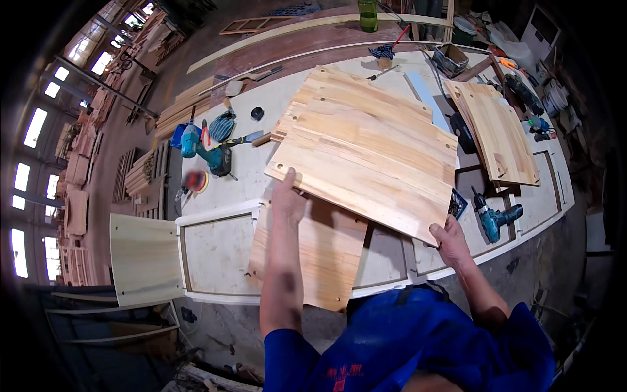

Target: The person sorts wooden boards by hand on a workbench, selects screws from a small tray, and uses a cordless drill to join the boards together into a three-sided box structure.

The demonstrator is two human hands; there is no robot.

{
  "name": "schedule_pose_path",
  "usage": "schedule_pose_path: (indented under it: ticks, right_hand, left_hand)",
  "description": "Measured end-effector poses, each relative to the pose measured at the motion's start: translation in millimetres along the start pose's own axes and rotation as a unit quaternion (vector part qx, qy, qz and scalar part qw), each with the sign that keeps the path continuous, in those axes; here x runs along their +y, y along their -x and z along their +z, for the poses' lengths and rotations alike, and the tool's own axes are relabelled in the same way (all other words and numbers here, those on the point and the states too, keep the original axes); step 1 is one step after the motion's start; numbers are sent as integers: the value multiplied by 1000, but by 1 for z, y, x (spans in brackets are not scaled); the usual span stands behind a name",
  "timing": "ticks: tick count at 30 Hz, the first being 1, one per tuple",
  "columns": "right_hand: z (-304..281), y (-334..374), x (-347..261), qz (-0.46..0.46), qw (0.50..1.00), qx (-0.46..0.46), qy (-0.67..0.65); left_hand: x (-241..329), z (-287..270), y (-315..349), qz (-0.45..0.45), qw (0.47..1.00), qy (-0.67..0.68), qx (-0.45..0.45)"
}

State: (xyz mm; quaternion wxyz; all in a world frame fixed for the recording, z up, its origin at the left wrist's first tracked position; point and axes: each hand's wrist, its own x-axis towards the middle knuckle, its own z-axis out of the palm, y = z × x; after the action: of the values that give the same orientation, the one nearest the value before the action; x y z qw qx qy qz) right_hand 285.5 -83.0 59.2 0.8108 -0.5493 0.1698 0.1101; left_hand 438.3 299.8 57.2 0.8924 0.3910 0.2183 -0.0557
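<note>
Between my two hands is a wide pale wooden panel (369,166) with small round holes near its corners. My left hand (288,199) grips its near left corner, thumb on top. At the near right corner my right hand (450,242) is closed on the edge, thumb on the upper face. The panel is tilted and overlaps more panels (339,81) behind it. Below its near edge, another wooden panel (313,255) lies on the bench and juts past the front edge. The fingers under the held panel are hidden.
Left on the white workbench (241,166) are a teal cordless drill (212,157) and a red-black sander (195,181). Another teal drill (494,215) lies at right, near a stack of panels (499,134). A green bottle (368,16) stands far back. A pale board (145,258) sticks out left.
</note>
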Motion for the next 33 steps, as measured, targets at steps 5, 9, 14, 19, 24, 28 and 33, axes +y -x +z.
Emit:
schedule_pose_path:
  ticks: [5,9,14,19,24,28,33]
  right_hand:
    - [-3,35,19,-9,1000,18,-2]
    - [-15,68,33,-29,999,29,15]
    - [3,110,59,-23,999,-5,30]
    - [60,127,101,-11,998,-20,64]
    - [154,143,151,-14,999,7,40]
    - [224,158,178,-18,996,-13,83]
    - [278,169,206,-26,988,-41,143]
  left_hand:
    - [-54,0,42,-6,998,48,-46]
    - [-67,-12,89,2,997,59,-41]
    - [-64,-66,160,72,990,100,-68]
    - [-20,-141,226,140,981,100,-93]
    - [43,-218,286,194,975,84,-72]
    - [75,-288,325,202,970,136,1]
    - [87,-364,346,194,963,184,19]
